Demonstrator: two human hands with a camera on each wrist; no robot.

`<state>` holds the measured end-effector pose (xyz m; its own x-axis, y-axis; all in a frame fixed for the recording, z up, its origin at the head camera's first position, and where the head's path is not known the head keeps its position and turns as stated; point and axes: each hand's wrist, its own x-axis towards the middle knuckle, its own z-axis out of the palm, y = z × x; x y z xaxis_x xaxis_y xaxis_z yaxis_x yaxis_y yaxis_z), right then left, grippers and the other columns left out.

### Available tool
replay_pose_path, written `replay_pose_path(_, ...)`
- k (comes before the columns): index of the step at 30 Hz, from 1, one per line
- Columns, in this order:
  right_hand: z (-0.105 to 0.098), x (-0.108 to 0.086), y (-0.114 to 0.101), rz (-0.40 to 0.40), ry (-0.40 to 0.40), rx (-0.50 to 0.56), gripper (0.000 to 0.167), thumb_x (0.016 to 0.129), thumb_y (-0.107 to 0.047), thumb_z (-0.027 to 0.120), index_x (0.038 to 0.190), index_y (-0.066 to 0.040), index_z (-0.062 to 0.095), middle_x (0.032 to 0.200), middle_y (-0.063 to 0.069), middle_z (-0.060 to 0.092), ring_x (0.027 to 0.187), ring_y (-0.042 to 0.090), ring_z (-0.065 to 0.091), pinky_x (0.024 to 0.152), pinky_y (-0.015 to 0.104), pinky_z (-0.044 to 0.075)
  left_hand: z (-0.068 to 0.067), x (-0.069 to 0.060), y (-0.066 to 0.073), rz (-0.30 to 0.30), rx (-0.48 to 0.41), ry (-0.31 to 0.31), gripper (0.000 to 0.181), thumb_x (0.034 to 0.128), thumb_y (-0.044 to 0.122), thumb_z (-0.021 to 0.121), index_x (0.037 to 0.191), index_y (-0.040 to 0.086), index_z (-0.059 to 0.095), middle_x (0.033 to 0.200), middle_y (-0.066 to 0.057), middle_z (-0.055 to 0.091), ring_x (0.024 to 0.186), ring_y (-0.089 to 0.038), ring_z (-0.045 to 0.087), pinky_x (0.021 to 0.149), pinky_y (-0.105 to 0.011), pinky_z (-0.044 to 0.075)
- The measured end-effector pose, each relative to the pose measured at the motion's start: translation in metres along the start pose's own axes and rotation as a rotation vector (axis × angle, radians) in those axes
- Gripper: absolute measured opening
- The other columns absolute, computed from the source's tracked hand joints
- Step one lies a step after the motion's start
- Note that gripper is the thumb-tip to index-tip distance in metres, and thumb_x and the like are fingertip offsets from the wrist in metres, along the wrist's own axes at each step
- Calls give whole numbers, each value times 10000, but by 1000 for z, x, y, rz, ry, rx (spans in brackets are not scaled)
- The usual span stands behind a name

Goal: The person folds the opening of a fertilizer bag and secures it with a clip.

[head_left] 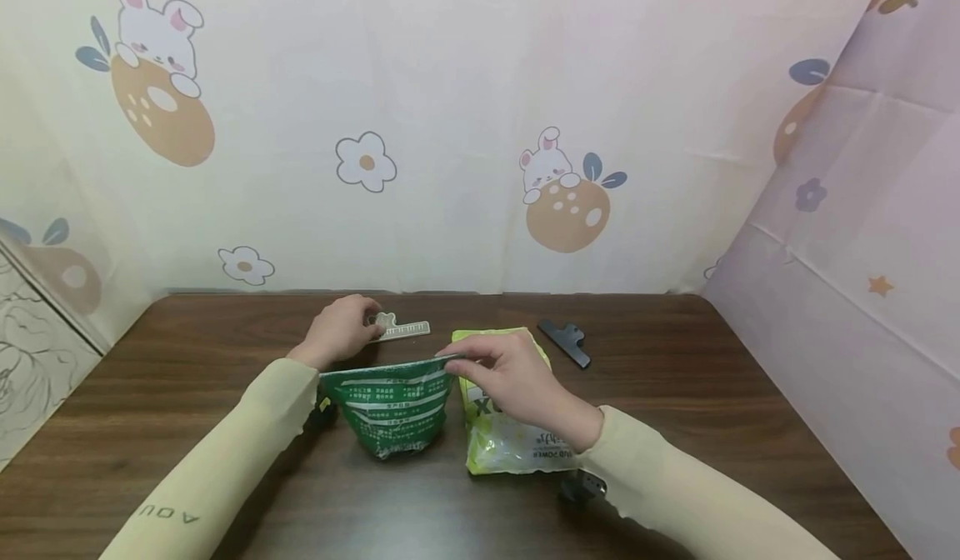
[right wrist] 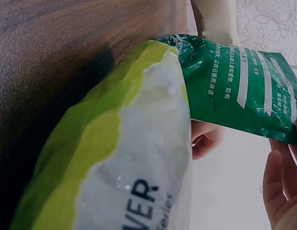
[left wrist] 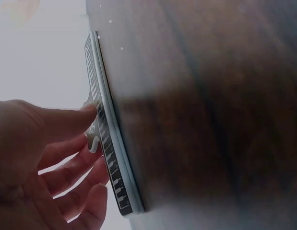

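Note:
My left hand (head_left: pixel 341 329) is at the far side of the table. Its thumb and fingers pinch a pale bag clip (left wrist: pixel 109 139) printed with ruler-like marks, which touches the tabletop. With thumb and fingers, my right hand (head_left: pixel 517 377) pinches the top right corner of a green bag (head_left: pixel 397 414). White stripes and small print cover the bag, which stands upright with its top edge stretched flat. Beneath the right hand lies a yellow-green and white bag (head_left: pixel 517 452), partly hidden by that hand. The green bag's left corner is beside the left sleeve.
A dark grey clip (head_left: pixel 566 343) lies on the wooden table (head_left: pixel 675 460), right of the yellow-green bag. Behind the table hangs a curtain (head_left: pixel 450 210) printed with rabbits and flowers. Another patterned curtain (head_left: pixel 862 210) hangs along the right side.

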<state>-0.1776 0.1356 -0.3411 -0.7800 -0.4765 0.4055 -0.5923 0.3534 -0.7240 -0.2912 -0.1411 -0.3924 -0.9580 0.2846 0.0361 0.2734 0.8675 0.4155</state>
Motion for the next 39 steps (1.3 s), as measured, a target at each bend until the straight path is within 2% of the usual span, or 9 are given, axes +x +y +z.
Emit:
replay_pose_path(8,0,1,1,-1,5,-17,141,907,-128,744,1039,-163,780,970,-110,739,846,36,689,720,282,570,-6,-1,2,-48,-27,9,258,944,246,707,1110,52,676,1070,-122,656,923,-286,630,772,-489,520)
replay_pose_path(19,-1,2,1,-7,-4,-35,155,911,-135,740,1059,-165,776,994,-100,738,867,36,687,738,334,573,-8,-8,4,-60,-74,9,202,935,284,718,1000,95,690,947,-40,683,787,-205,622,672,-406,509)
replay_pose_path(23,-1,2,2,-18,15,-74,160,907,-137,745,1059,-173,777,1009,-98,737,866,29,677,709,290,566,-10,-10,4,-45,-79,5,177,928,281,726,952,111,686,900,-13,678,736,-192,598,629,-379,484)
replay_pose_path(28,-1,2,4,-19,49,-55,134,890,-139,766,1018,-174,782,967,-108,735,815,52,666,644,270,562,-12,-11,2,5,-113,8,154,924,265,732,919,125,667,865,4,684,706,-175,591,603,-354,464)
replay_pose_path(30,-1,2,4,-17,55,-42,126,880,-139,775,1000,-178,783,949,-116,733,804,60,662,636,283,564,-12,-12,0,29,-146,18,140,928,261,729,925,137,664,874,6,694,735,-166,615,614,-350,476)
replay_pose_path(33,-3,1,4,-9,39,-32,123,884,-133,769,997,-178,783,947,-116,732,798,67,661,641,307,567,-13,-15,-1,52,-194,42,157,934,251,723,1006,135,647,958,-15,693,850,-192,648,702,-389,520)
replay_pose_path(37,-5,0,4,2,-1,-36,146,918,-101,725,1049,-147,771,977,-80,732,751,137,667,639,319,565,-18,-18,0,46,-238,53,323,947,252,706,1214,98,609,1127,-77,661,1024,-252,633,848,-470,519)
replay_pose_path(39,-6,0,3,2,-13,-44,161,932,-88,706,1075,-134,762,991,-65,731,728,162,660,636,313,562,-20,-20,1,39,-258,47,375,955,261,695,1278,93,604,1163,-95,657,1054,-264,624,863,-478,516)
